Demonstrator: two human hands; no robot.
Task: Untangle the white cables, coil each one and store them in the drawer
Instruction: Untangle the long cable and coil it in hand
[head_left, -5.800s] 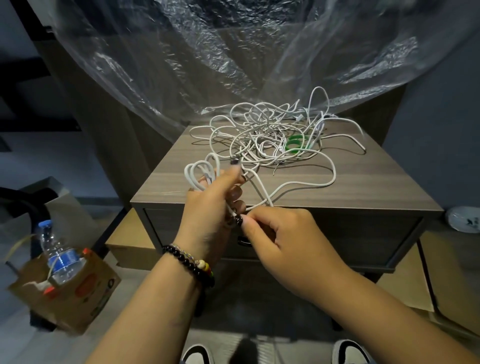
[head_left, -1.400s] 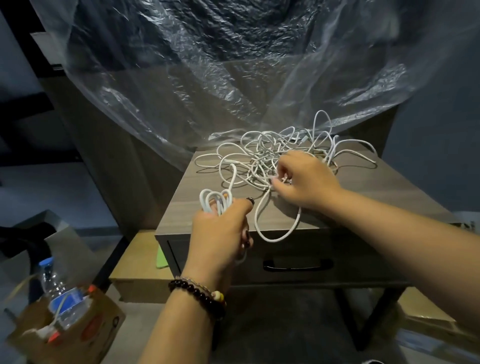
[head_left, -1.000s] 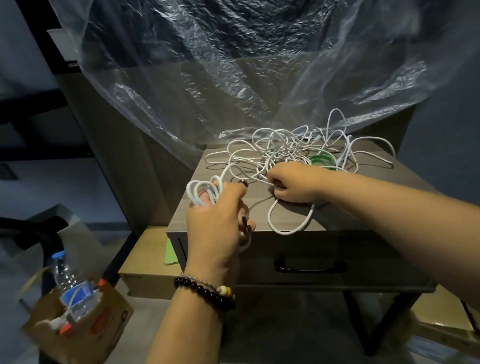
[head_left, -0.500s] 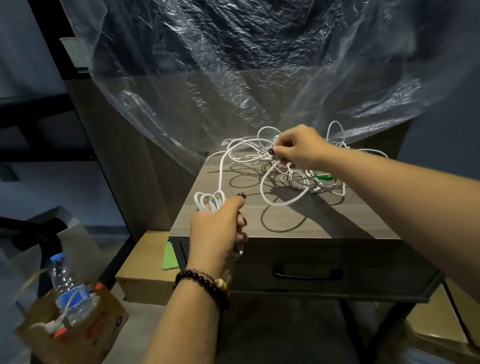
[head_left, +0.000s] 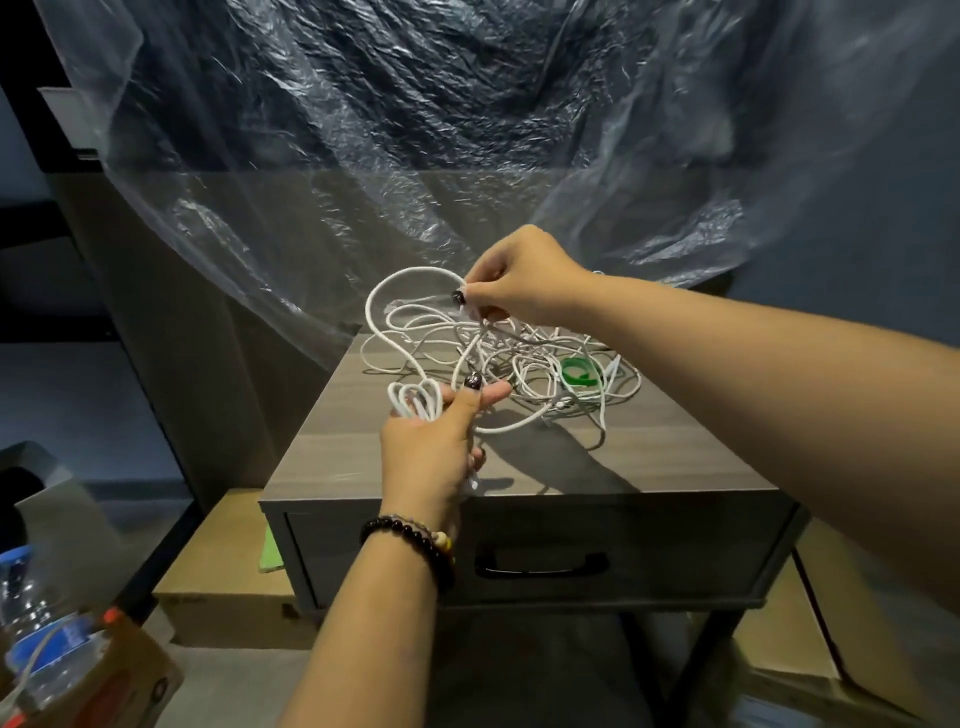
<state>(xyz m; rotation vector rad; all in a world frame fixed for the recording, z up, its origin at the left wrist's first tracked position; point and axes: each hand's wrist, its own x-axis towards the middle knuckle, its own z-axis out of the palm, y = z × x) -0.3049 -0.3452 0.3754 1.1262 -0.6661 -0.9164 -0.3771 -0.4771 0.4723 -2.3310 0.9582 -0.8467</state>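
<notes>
A tangle of white cables (head_left: 524, 364) lies on the top of a grey wooden side table (head_left: 649, 457). My left hand (head_left: 431, 447) grips a small coil of white cable (head_left: 415, 402) above the table's front left part. My right hand (head_left: 519, 283) pinches a strand of cable and holds it lifted above the back of the tangle, with a big loop arching to its left. The drawer (head_left: 540, 561) in the table's front is closed, with a black handle.
A green ring of tape (head_left: 579, 373) lies among the cables. Clear plastic sheeting (head_left: 467, 130) hangs behind the table. Cardboard boxes (head_left: 223, 587) sit on the floor beside it. At the lower left a box holds a water bottle (head_left: 31, 623).
My right hand took a strand from the tangle and lifted it up and back, dragging the tangle along. My left hand kept its coil near the table's front.
</notes>
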